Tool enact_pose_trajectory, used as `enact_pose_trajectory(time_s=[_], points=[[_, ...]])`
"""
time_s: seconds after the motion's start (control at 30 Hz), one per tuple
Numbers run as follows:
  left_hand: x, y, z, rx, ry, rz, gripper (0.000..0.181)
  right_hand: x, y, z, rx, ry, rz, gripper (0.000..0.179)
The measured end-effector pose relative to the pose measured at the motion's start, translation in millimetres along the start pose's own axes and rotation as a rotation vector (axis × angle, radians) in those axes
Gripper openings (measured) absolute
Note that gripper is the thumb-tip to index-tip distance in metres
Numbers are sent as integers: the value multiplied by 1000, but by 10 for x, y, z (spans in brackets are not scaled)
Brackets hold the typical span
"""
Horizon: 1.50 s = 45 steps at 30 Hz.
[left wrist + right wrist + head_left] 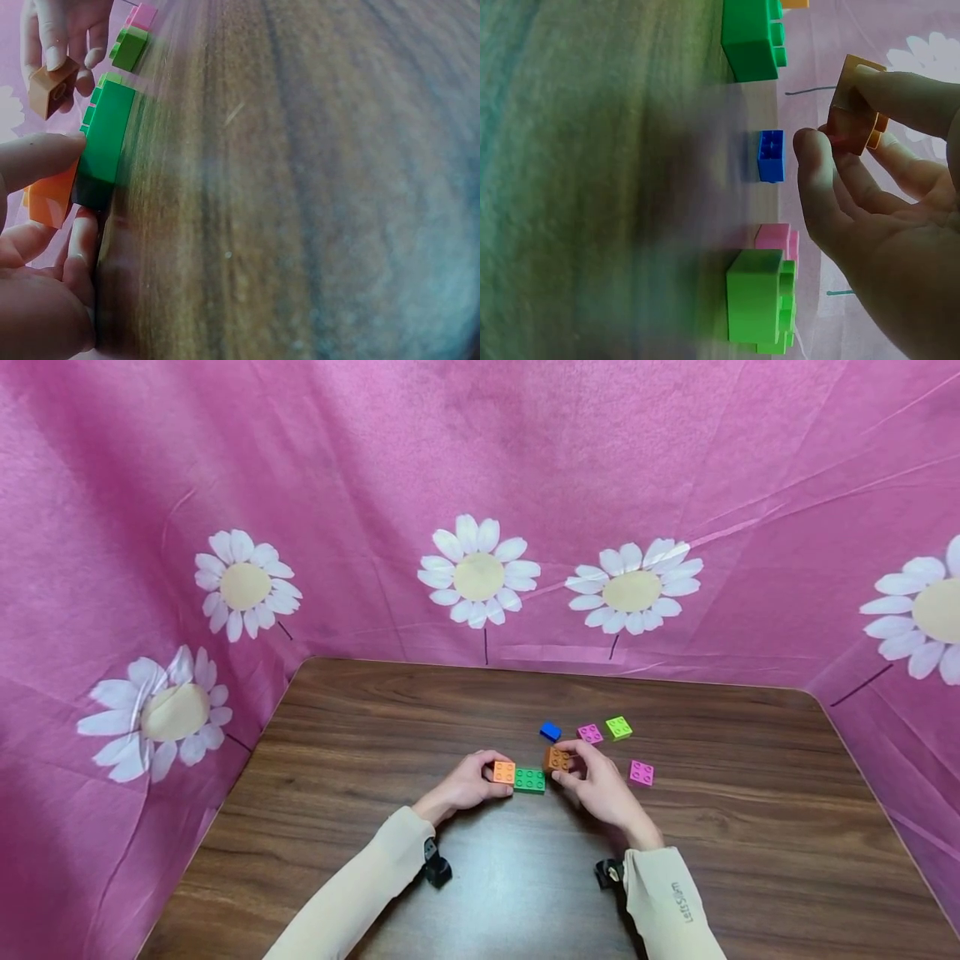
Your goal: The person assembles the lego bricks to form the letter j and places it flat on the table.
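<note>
My left hand (474, 781) grips an orange toy building brick (504, 772) between thumb and fingers. The orange brick sits on the left end of a longer green brick (529, 780), whose other studs are bare. In the left wrist view, the thumb lies across the side of the orange brick (54, 196), and fingertips are at the end of the green brick (109, 142). To the right, my right hand (600, 787) pinches a brown brick (558, 760), raised off the table and tilted in the right wrist view. Its studs point up toward the palm side.
Beyond the hands lie a small blue brick (551, 732), a pink brick (590, 733) and a lime brick (618, 727). Another pink brick (641, 772) lies right of my right hand. Pink flowered cloth (360, 527) rises behind the wooden table (360, 718).
</note>
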<state>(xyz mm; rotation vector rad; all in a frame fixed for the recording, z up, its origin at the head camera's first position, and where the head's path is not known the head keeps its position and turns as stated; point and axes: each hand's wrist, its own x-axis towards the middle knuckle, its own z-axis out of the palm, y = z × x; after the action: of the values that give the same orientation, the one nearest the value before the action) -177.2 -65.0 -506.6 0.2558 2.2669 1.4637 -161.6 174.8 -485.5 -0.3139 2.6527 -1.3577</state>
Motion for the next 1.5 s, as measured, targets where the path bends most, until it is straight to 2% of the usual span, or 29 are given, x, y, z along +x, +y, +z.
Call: enact_pose_trajectory(time_s=[0.27, 0.47, 0.7, 1.03, 1.3, 1.5], points=[[0, 23, -9, 2, 3, 5, 37, 4, 18, 68, 27, -8, -53, 38], [1, 20, -7, 4, 1, 6, 38, -1, 32, 109, 11, -33, -49, 37], [-3, 8, -2, 10, 0, -21, 38, -17, 53, 141, -8, -56, -51, 37], [-2, -13, -1, 9, 2, -11, 37, -18, 74, 179, -29, -62, -53, 36], [2, -26, 5, 3, 7, -2, 38, -16, 83, 194, -70, -50, -93, 37], [-2, -13, 7, 7, 18, 26, 39, -26, 42, 189, -59, -54, -117, 38]])
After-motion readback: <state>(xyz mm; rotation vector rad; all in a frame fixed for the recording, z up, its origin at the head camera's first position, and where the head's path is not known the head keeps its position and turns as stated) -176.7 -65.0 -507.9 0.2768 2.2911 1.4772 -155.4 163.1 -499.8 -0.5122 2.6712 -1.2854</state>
